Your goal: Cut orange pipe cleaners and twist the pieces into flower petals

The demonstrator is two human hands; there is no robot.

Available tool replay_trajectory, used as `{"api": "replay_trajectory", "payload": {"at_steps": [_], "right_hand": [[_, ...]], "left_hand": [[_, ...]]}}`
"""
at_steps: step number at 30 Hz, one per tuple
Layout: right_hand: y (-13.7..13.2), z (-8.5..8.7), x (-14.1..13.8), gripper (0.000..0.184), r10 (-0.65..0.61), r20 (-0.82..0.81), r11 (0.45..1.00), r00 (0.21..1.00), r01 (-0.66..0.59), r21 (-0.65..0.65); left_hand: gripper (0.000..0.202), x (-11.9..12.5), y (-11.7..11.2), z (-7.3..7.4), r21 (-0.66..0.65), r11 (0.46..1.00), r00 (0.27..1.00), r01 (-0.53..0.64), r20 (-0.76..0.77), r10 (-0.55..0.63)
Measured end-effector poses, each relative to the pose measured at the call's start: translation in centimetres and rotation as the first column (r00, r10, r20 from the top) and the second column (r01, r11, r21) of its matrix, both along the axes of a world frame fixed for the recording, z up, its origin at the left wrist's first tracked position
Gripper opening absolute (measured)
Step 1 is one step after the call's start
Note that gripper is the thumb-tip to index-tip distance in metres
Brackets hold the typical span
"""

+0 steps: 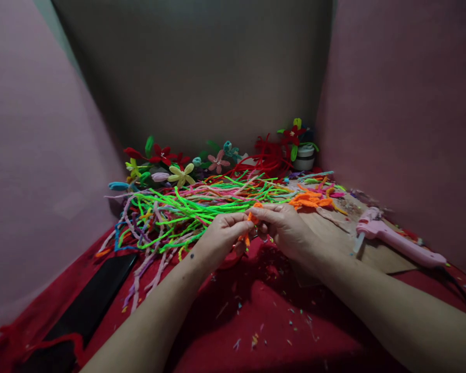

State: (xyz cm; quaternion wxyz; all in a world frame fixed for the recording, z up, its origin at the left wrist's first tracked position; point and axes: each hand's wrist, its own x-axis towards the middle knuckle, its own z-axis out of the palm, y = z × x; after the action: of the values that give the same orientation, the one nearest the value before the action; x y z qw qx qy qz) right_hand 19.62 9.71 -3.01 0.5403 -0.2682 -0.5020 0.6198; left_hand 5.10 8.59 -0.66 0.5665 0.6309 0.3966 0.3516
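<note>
Between my two hands is a short bent piece of orange pipe cleaner (255,213), held just above the red cloth. My left hand (230,230) pinches its lower part, with the fingers closed. My right hand (281,228) grips the upper end between thumb and fingertips. Part of the piece is hidden behind my fingers. Just right of my right hand lies a small heap of bent orange pipe cleaner pieces (309,198). Behind both hands spreads a large loose pile of pipe cleaners (194,207), mostly bright green, with pink and lilac ones.
A pink glue gun (402,241) rests on brown cardboard (330,233) at the right, its cord trailing off. Pipe cleaner flowers (181,175) and a small white pot (304,157) stand at the back. A black flat object (97,295) lies left. Scraps dot the red cloth (272,321).
</note>
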Motion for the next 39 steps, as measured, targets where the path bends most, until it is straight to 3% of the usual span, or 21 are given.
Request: {"api": "replay_trajectory", "payload": {"at_steps": [5, 8, 12, 16, 18, 20, 25, 30, 33, 37, 39], "right_hand": [[-0.1, 0.1, 0.1, 0.019, 0.032, 0.007, 0.999, 0.999, -0.032, 0.029], [0.1, 0.1, 0.1, 0.019, -0.009, -0.009, 1.0, 1.0, 0.009, 0.011], [0.2, 0.0, -0.1, 0.02, -0.086, -0.037, 0.996, 0.996, 0.085, -0.026], [0.0, -0.2, -0.5, 0.019, -0.074, -0.03, 0.996, 0.997, 0.072, -0.054], [0.0, -0.3, -0.6, 0.019, -0.064, -0.038, 0.997, 0.997, 0.062, -0.051], [-0.1, -0.3, -0.7, 0.02, -0.058, -0.047, 0.997, 0.997, 0.055, -0.056], [-0.4, -0.1, -0.8, 0.019, -0.047, -0.056, 0.998, 0.997, 0.044, -0.052], [-0.4, -0.1, -0.7, 0.02, -0.071, -0.068, 0.997, 0.995, 0.068, -0.042], [-0.3, -0.1, -0.5, 0.02, -0.089, -0.061, 0.995, 0.994, 0.086, -0.041], [-0.2, -0.1, -0.4, 0.019, -0.077, -0.051, 0.996, 0.996, 0.075, -0.042], [-0.2, -0.1, -0.3, 0.022, -0.06, -0.043, 0.998, 0.997, 0.059, -0.037]], "left_hand": [[0.025, -0.1, 0.3, -0.2, -0.097, 0.994, 0.988, 0.055, 0.149, -0.04], [0.016, -0.3, 0.4, 0.1, -0.091, 0.995, 0.988, 0.039, 0.151, -0.025], [0.019, -0.1, 0.4, 0.1, 0.166, 0.983, 0.997, -0.078, 0.031, 0.073], [0.014, 0.3, 0.2, -0.7, 0.437, 0.876, 0.961, -0.203, -0.081, 0.263], [0.016, 0.5, 0.1, -1.0, 0.492, 0.836, 0.939, -0.243, -0.097, 0.33], [0.016, 0.7, 0.1, -1.1, 0.442, 0.848, 0.931, -0.293, -0.069, 0.358], [0.016, 1.0, -0.1, -0.9, 0.142, 0.931, 0.939, -0.337, 0.126, 0.321], [0.016, 1.0, -0.3, -0.6, 0.072, 0.936, 0.929, -0.345, 0.172, 0.329], [0.02, 0.8, -0.2, -0.6, 0.032, 0.953, 0.938, -0.3, 0.19, 0.289], [0.023, 0.7, 0.0, -0.7, -0.052, 0.986, 0.969, -0.155, 0.185, 0.162], [0.02, 0.7, 0.0, -0.9, -0.071, 0.986, 0.971, -0.153, 0.176, 0.163]]}}
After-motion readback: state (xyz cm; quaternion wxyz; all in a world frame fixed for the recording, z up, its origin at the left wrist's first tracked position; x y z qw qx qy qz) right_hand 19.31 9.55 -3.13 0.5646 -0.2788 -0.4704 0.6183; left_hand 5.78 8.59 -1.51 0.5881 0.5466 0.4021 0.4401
